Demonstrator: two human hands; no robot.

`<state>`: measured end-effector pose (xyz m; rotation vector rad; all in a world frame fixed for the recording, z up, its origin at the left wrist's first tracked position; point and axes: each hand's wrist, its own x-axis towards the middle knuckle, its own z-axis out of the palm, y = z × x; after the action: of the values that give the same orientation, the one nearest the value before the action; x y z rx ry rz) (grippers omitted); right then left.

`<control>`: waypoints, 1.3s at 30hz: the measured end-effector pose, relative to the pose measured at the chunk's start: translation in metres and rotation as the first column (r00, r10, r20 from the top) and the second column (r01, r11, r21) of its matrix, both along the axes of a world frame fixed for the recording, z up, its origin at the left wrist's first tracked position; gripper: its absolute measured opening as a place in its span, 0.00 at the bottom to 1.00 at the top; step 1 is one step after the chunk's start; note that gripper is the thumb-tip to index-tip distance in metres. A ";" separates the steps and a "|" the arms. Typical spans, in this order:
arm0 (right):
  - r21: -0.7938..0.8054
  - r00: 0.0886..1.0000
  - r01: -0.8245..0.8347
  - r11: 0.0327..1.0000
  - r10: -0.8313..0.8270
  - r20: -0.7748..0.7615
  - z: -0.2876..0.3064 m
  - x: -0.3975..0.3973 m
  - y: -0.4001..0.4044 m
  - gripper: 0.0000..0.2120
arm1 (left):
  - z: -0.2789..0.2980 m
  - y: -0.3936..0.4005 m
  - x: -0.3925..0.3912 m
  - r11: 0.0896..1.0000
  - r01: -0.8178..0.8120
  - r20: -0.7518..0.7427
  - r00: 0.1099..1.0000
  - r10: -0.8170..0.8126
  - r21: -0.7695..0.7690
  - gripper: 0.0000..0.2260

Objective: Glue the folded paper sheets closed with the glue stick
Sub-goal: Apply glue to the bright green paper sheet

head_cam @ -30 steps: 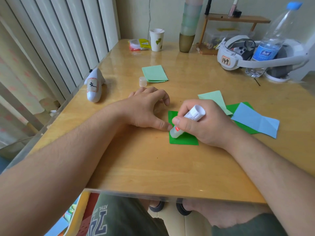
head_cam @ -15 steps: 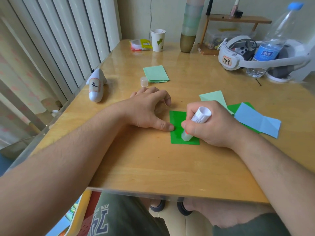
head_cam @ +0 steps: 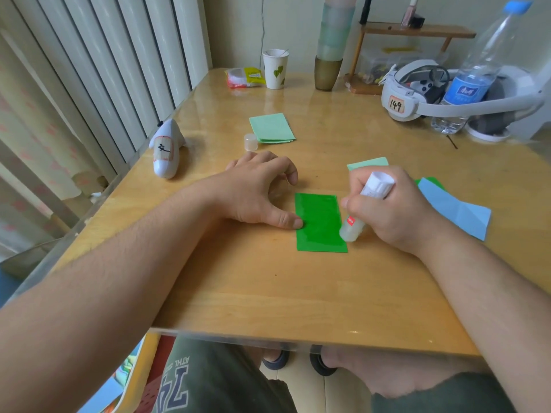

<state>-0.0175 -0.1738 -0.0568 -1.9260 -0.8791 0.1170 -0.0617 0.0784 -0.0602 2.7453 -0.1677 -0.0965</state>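
Lying flat on the wooden table (head_cam: 268,287), the dark green folded sheet (head_cam: 320,223) runs its long axis near to far. The right hand (head_cam: 393,210) grips the glue stick (head_cam: 362,208) in a fist, tilted, its tip down at the sheet's right edge and base pointing up and far-right. The left hand (head_cam: 256,189) rests with fingers loosely curled, thumb tip pressing the sheet's left edge.

A bright green folded sheet (head_cam: 320,223) lies on the honey-yellow wooden table (head_cam: 268,293). At its 3 o'clock the glue stick (head_cam: 365,205) is white with a small red label. Farther toward 3 o'clock lies a pale blue sheet (head_cam: 456,211); at 11 o'clock, a mint-green stack (head_cam: 271,128). The paper cup (head_cam: 275,68) at 12 o'clock is white with green leaves.
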 end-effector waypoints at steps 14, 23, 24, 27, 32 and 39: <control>-0.033 0.997 -0.069 0.997 0.068 -0.032 -0.002 -0.016 0.024 0.12 | 0.000 -0.002 -0.001 1.000 -0.008 0.005 1.000 0.008 0.008 0.34; -0.113 0.995 -0.094 0.989 0.092 -0.023 -0.001 -0.021 0.024 0.12 | 0.001 -0.003 -0.002 1.000 -0.008 0.004 1.000 0.008 0.006 0.36; -0.120 0.995 -0.096 0.988 0.094 -0.027 -0.001 -0.021 0.024 0.12 | 0.001 -0.003 -0.002 1.000 -0.009 0.004 1.000 0.009 0.003 0.36; -0.130 0.995 -0.103 0.986 0.100 -0.028 0.001 -0.020 0.022 0.12 | 0.000 -0.002 -0.002 1.000 -0.011 0.006 1.000 0.011 0.005 0.36; -0.142 0.997 -0.071 0.987 0.066 -0.040 0.001 -0.014 0.008 0.12 | 0.000 0.000 -0.001 1.000 0.000 -0.001 1.000 0.000 -0.001 0.34; -0.161 0.999 -0.027 0.987 0.023 -0.028 -0.001 -0.004 -0.004 0.12 | -0.001 0.001 -0.001 1.000 0.009 0.012 1.000 -0.009 -0.011 0.34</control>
<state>-0.0216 -0.1774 -0.0577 -2.0592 -0.8994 0.2344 -0.0629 0.0794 -0.0611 2.7347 -0.1836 -0.0818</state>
